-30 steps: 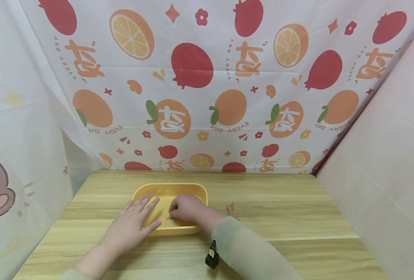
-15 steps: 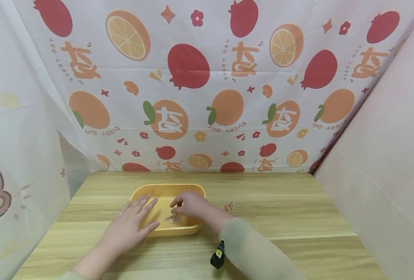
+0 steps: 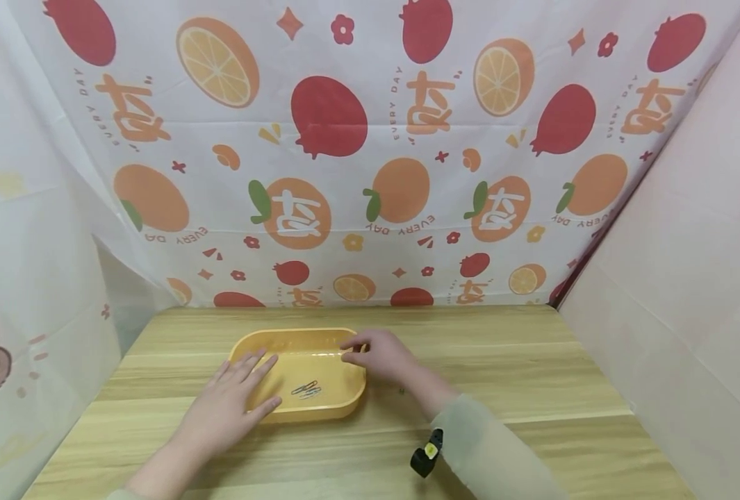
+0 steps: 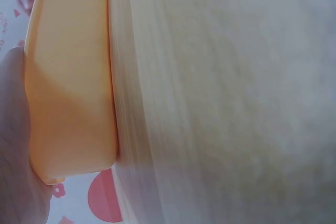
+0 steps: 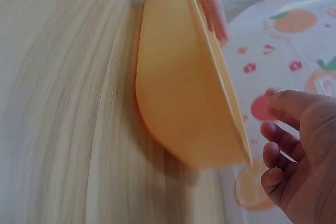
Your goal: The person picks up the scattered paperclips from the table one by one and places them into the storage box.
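A shallow yellow tray [image 3: 310, 415] stands on the table, with several paper clips [image 3: 307, 389] lying on its floor near the front. My left hand [image 3: 228, 401] rests over the tray's left edge, fingers spread and straight. In the left wrist view, part of this hand [image 4: 16, 140] lies along the rim of the tray [image 4: 68, 87]. Above the tray's right end is my right hand [image 3: 383, 357]. Seen in the right wrist view, the right hand [image 5: 307, 148] has loosely bent fingers, thumb and index apart, nothing visible between them.
The wooden table [image 3: 532, 382] extends around the tray. Something tiny [image 3: 401, 391] shows beside the right forearm, which covers that part of the table. A fruit-printed cloth [image 3: 357, 194] hangs behind, and pale cloths hang at both sides.
My right hand has risen from the paper clips and moved right to the tray's right rim, its fingers parting. The left hand keeps its place on the tray. The head view has shifted slightly.
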Available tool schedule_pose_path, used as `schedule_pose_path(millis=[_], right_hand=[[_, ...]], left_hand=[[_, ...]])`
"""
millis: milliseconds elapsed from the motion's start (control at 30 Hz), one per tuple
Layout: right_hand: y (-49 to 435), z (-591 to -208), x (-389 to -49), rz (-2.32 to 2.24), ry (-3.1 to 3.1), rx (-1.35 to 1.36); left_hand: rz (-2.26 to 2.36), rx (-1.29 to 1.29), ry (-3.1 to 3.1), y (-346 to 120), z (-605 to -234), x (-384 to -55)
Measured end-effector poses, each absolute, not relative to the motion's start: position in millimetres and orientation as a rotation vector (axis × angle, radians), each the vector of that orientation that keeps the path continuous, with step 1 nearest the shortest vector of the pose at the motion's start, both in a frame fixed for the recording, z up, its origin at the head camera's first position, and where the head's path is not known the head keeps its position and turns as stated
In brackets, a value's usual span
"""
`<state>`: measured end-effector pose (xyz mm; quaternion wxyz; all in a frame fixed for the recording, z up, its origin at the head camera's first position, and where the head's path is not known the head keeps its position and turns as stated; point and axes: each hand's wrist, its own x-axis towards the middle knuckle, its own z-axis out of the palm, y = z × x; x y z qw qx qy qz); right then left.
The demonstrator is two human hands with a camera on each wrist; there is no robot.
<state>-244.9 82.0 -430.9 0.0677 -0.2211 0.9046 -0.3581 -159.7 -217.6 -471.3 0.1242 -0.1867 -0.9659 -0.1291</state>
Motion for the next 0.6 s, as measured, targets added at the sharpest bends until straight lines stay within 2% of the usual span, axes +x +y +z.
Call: schedule_pose_path(millis=[600], right_hand=[[189, -471, -228, -1.326, 2.690, -0.430]], left_hand=[[-0.364, -0.556, -2.809, -217, -468, -161]])
